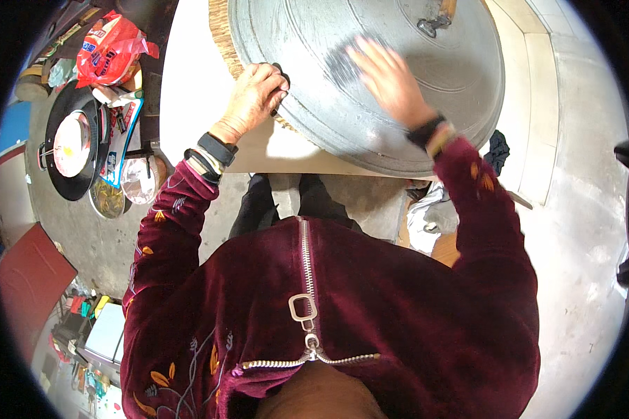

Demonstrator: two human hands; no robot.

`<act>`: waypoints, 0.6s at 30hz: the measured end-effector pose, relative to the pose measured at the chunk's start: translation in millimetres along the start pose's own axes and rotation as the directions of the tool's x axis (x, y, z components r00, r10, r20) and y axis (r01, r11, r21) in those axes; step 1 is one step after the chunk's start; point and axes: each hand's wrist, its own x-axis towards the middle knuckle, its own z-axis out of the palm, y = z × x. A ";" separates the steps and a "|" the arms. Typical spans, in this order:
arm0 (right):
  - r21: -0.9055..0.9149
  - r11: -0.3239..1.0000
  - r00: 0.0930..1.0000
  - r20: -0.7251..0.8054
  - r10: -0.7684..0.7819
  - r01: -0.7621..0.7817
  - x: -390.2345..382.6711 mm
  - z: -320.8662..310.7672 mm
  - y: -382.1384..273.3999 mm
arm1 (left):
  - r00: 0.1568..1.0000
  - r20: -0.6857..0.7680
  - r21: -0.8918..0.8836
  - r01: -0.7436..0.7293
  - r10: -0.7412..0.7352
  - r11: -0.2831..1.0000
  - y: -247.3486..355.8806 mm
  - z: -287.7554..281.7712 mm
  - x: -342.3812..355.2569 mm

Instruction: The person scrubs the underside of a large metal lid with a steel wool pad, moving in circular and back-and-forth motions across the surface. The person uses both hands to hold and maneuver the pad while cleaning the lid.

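Note:
A large round grey metal lid [444,84], with a wooden handle [447,10] on a metal fitting, lies on a white worktop [189,133] over a rough straw-coloured edge. My left hand [257,94] grips the lid's left rim at a small black part, fingers curled. On the lid's upper middle, my right hand [388,77] lies with fingers extended over a blurred grey wad [339,64]. I cannot make out whether it is cloth or a scrubber.
Left stand a red plastic bag [108,49], a black pan [59,171] holding a pink dish [73,129], and bowls [106,204]. Dark cloth [496,150] lies right of the lid, pale cloth [426,220] below it. A tiled ledge [538,105] runs along the right.

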 end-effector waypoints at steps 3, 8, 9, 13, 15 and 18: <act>-0.045 0.965 0.956 0.137 0.261 -0.257 -89.6 -21.7 -30.4 | 0.999 -0.031 0.003 -0.015 0.015 1.000 -1.4 3.0 -0.4; 0.040 0.963 0.963 -0.026 0.267 -0.266 -97.8 -16.6 -59.1 | 1.000 0.002 0.011 0.019 -0.019 1.000 -2.9 6.8 -2.6; 0.122 0.973 0.976 -0.065 0.206 -0.197 -70.4 -10.0 -63.4 | 1.000 0.018 0.002 0.020 -0.020 1.000 -3.3 6.6 -3.2; -0.109 0.987 0.992 -0.040 0.115 -0.119 20.5 44.5 -101.4 | 0.999 0.047 0.044 0.022 -0.024 0.999 -6.3 4.7 -3.3; -0.009 0.974 0.971 -0.077 0.227 -0.228 14.3 56.0 -106.4 | 0.995 0.092 0.061 0.019 -0.024 0.998 -7.3 4.4 -1.9; -0.059 0.937 0.937 -0.088 0.339 -0.344 -51.5 48.8 -91.8 | 0.993 0.115 0.063 0.000 -0.007 0.998 -7.2 4.9 0.5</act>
